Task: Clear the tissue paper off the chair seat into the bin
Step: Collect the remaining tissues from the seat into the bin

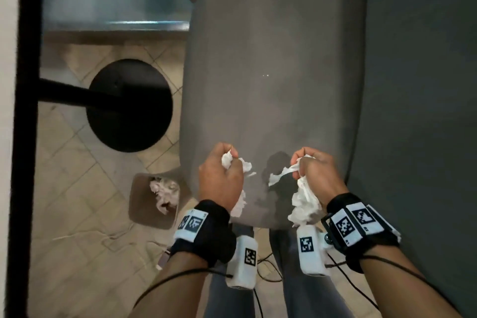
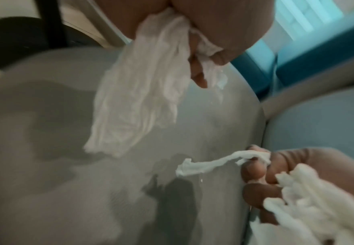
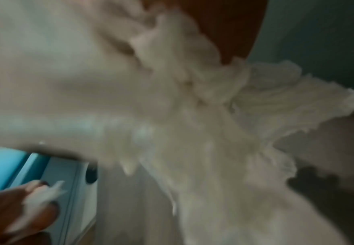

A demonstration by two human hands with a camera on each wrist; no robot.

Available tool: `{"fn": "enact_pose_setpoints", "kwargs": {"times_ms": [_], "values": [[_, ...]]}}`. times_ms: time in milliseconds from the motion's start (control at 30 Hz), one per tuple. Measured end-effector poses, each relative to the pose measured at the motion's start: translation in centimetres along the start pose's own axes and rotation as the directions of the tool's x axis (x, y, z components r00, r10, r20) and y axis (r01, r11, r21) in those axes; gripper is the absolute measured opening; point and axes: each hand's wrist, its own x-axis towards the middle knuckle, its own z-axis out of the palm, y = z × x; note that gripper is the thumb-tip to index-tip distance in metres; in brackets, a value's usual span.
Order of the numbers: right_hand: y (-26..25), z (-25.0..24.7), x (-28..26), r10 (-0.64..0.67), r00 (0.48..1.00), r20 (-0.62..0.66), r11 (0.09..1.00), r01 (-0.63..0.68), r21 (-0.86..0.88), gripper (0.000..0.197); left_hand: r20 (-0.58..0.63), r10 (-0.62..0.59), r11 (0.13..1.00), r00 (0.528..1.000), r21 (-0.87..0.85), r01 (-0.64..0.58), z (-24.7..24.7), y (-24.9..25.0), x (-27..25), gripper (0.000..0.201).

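Note:
Both hands hover above the near end of the grey chair seat [image 1: 271, 59]. My left hand [image 1: 222, 175] grips a crumpled white tissue [image 1: 236, 161]; in the left wrist view that tissue [image 2: 138, 92] hangs down from the fist. My right hand [image 1: 313, 173] grips a bigger wad of tissue [image 1: 304, 201], with a twisted strip [image 2: 209, 163] sticking out leftwards. The right wrist view is blurred and mostly filled by the tissue wad [image 3: 224, 124]. A small brown bin [image 1: 144, 204] stands on the floor left of the seat's near corner, with tissue [image 1: 164, 192] inside.
A black round table base [image 1: 129, 104] and its pole [image 1: 67, 93] stand on the tiled floor to the left. A dark chair back [image 1: 423, 85] rises on the right. Two tiny white specks [image 1: 265, 75] lie mid-seat. Cables [image 1: 103, 236] trail on the floor near the bin.

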Motion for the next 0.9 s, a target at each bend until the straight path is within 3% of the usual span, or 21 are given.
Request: {"fn": "enact_pose_setpoints", "kwargs": {"times_ms": [100, 233, 333, 500, 600, 767, 900], "values": [[-0.6, 2.1, -1.0, -0.049, 0.999, 0.022, 0.992, 0.051, -0.116, 0.026, -0.047, -0.039, 0.995, 0.998, -0.089, 0.034, -2.2, -1.4, -2.0, 0.018], [-0.6, 5.8, -2.4, -0.108, 0.991, 0.072, 0.971, 0.121, -0.207, 0.032, -0.124, -0.151, 0.978, 0.981, -0.161, 0.130, -4.6, -4.3, -4.9, 0.034], [0.3, 9.1, -3.8, -0.115, 0.983, 0.143, 0.945, 0.153, -0.290, 0.036, -0.165, -0.288, 0.943, 0.943, -0.221, 0.249, -6.6, -7.3, -8.2, 0.050], [3.0, 15.0, -6.1, -0.116, 0.966, 0.230, 0.855, 0.215, -0.471, 0.031, -0.229, -0.448, 0.872, 0.864, -0.327, 0.365, -9.9, -14.0, -13.6, 0.050], [5.4, 18.9, -7.5, -0.105, 0.963, 0.248, 0.782, 0.234, -0.578, 0.024, -0.167, -0.543, 0.802, 0.823, -0.394, 0.449, -12.5, -18.1, -15.8, 0.040], [9.5, 25.4, -10.3, -0.139, 0.935, 0.326, 0.691, 0.328, -0.644, 0.010, 0.037, -0.565, 0.677, 0.824, -0.549, 0.489, -15.6, -25.3, -19.3, 0.001], [13.3, 30.0, -11.4, -0.016, 0.941, 0.339, 0.686, 0.257, -0.681, 0.017, 0.095, -0.554, 0.653, 0.827, -0.567, 0.502, -16.6, -30.7, -21.8, 0.034]]}}
